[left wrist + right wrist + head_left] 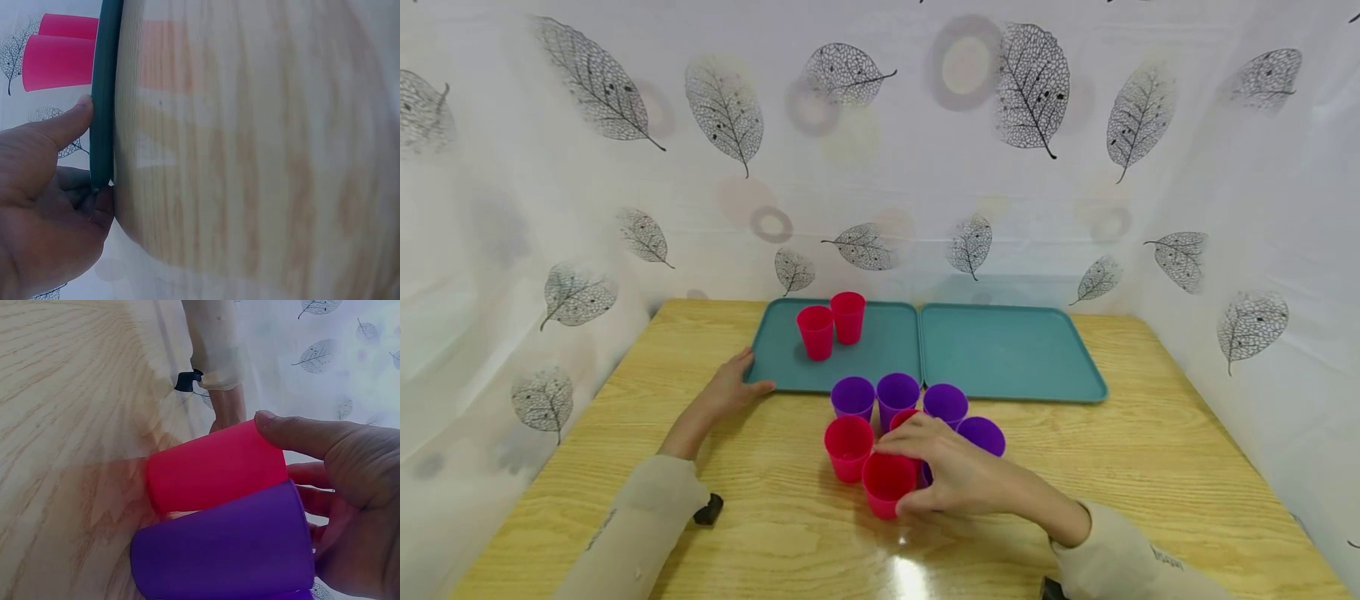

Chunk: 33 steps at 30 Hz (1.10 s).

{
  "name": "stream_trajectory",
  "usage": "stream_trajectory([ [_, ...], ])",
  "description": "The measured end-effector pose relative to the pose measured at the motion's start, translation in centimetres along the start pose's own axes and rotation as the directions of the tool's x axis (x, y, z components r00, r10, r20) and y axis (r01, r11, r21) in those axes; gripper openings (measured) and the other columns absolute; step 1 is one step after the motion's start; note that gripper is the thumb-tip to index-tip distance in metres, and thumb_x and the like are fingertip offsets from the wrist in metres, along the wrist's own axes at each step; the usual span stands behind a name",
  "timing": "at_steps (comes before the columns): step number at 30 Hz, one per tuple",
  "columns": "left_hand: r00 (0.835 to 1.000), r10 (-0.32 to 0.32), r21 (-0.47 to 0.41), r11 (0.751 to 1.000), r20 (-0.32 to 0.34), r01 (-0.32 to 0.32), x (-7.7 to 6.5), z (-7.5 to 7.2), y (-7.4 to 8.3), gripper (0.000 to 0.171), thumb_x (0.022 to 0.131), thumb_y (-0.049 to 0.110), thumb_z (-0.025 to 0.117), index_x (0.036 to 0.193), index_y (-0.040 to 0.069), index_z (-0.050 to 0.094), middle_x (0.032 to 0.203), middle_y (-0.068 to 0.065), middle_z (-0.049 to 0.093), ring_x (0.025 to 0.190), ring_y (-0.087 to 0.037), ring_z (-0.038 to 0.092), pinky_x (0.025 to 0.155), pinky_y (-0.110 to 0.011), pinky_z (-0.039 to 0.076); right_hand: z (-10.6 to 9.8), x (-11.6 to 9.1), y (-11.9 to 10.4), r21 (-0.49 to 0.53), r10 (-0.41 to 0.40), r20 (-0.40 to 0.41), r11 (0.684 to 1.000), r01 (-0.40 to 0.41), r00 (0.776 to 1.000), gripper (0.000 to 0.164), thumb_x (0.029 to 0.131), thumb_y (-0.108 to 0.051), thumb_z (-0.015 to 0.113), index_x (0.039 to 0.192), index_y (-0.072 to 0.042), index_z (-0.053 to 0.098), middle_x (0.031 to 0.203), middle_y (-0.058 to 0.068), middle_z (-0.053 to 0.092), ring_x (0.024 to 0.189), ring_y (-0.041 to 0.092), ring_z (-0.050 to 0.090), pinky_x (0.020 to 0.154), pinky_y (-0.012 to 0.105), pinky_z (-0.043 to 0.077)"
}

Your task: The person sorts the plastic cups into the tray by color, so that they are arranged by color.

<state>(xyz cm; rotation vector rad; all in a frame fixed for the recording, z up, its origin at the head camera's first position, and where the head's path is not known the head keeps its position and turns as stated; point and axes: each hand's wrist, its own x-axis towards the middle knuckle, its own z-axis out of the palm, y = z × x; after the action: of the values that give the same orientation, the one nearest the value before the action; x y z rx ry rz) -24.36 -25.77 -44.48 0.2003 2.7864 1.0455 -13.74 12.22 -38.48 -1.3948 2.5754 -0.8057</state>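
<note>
My right hand [958, 468] grips the rim of the nearest pink cup [882, 498], thumb on the near side and fingers over the far side. In the right wrist view that pink cup [215, 469] stands beside a purple cup [222, 550]. Another pink cup [848, 450] is just left of it, and one more pink cup is partly hidden behind my fingers. Several purple cups [898, 396] cluster behind and to the right. My left hand [730, 390] holds the front left corner of the left teal tray [880, 358], thumb at its front edge [105, 125].
Two pink cups [817, 333] stand upright on the left tray. A second teal tray [1011, 354] lies against its right side. Both trays sit at the back of the wooden table [775, 517], before a leaf-patterned curtain [895, 167].
</note>
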Motion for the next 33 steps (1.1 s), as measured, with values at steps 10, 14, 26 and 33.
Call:
stream_trajectory([
  [10, 1.0, 0.008, -0.006, 1.0, -0.006, -0.008, 0.0, -0.1, 0.1, 0.08, 0.103, 0.021, 0.065, 0.153, -0.022, 0.019, 0.163, -0.039, 0.012, 0.15, -0.057, 0.01, 0.122, -0.063, 0.015, -2.2, -0.2, -0.5, 0.097, -0.053, -0.073, 0.993, 0.06, 0.996, 0.061, 0.084, -0.029, 0.088, 0.137, -0.006, 0.066, 0.135, 0.001, 0.063, 0.13, 0.024, 0.051, 0.109, 0.048, 0.047],
  [14, 1.0, 0.006, -0.008, 1.0, -0.006, -0.006, -0.1, -0.1, 0.2, 0.08, 0.103, 0.021, 0.065, 0.153, -0.022, 0.019, 0.163, -0.039, 0.011, 0.149, -0.057, 0.01, 0.122, -0.063, 0.015, -3.4, -0.2, -0.7, 0.2, -0.067, -0.116, 0.976, 0.089, 0.991, 0.062, 0.085, -0.025, 0.088, 0.139, -0.005, 0.065, 0.136, 0.002, 0.06, 0.126, 0.02, 0.052, 0.096, 0.036, 0.056],
  [26, 1.0, 0.006, -0.01, 1.0, -0.005, -0.006, -0.1, -0.2, 0.1, 0.08, 0.103, 0.021, 0.066, 0.152, -0.023, 0.019, 0.162, -0.04, 0.012, 0.149, -0.057, 0.01, 0.122, -0.063, 0.015, -8.6, 0.5, -0.4, 0.223, -0.074, -0.246, 0.966, 0.131, 0.966, 0.065, 0.084, -0.01, 0.087, 0.144, -0.005, 0.061, 0.137, 0.003, 0.058, 0.125, 0.022, 0.054, 0.096, 0.034, 0.052],
  [33, 1.0, 0.004, 0.01, 1.0, -0.001, -0.004, 0.0, -0.1, 0.1, 0.081, 0.103, 0.022, 0.067, 0.151, -0.024, 0.02, 0.161, -0.041, 0.013, 0.149, -0.057, 0.012, 0.122, -0.062, 0.016, -11.6, 1.2, 0.5, 0.176, -0.009, -0.306, 0.982, 0.066, 0.952, 0.062, 0.087, -0.011, 0.085, 0.144, -0.01, 0.061, 0.137, -0.002, 0.059, 0.101, 0.016, 0.051, 0.07, 0.027, 0.041],
])
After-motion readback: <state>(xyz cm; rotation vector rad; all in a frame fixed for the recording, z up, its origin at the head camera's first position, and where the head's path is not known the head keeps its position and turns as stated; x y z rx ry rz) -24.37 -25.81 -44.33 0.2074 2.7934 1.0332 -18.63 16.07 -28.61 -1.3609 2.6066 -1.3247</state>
